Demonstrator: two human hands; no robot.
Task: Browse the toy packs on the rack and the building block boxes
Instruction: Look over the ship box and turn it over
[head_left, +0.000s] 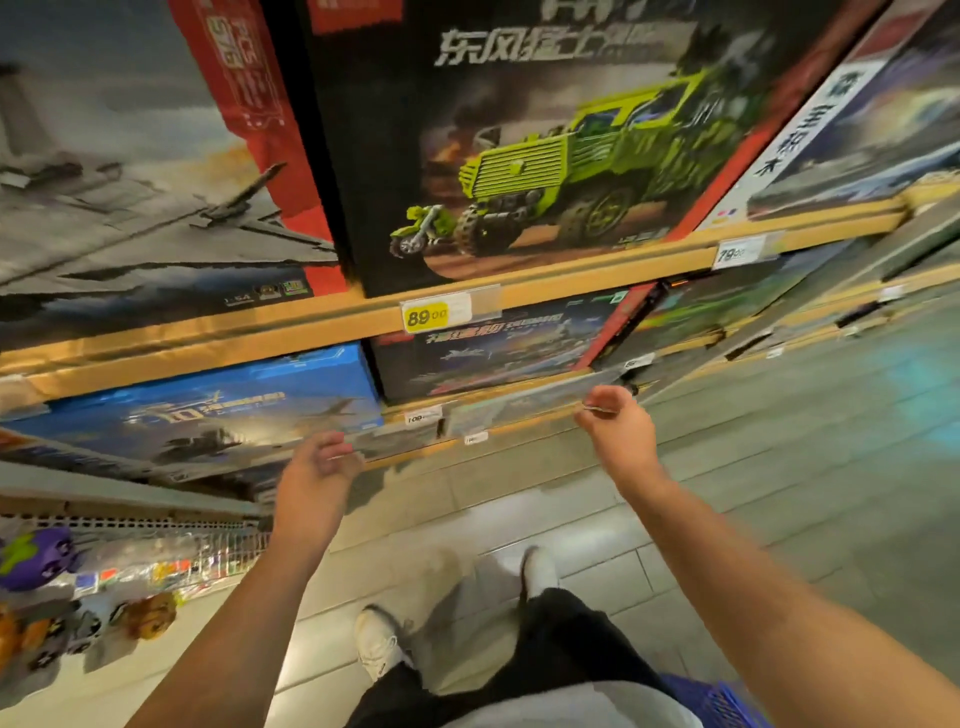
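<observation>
Bare fingers of the left hand (317, 467) and the right hand (615, 421) pinch the two ends of one flat grey building block box (498, 410), held level before the low wooden shelf edge (332, 325), probably so that its face can be read. Four other large boxes are easy to count: a blue aircraft box (208, 405) below the shelf edge, a black box with a green truck (519, 156) and a grey warship box (130, 182) above it, and a dark box (493, 348) just behind the hands. Colourful toy packs (62, 587) hang on the wire rack at the lower left corner; their number I cannot tell.
</observation>
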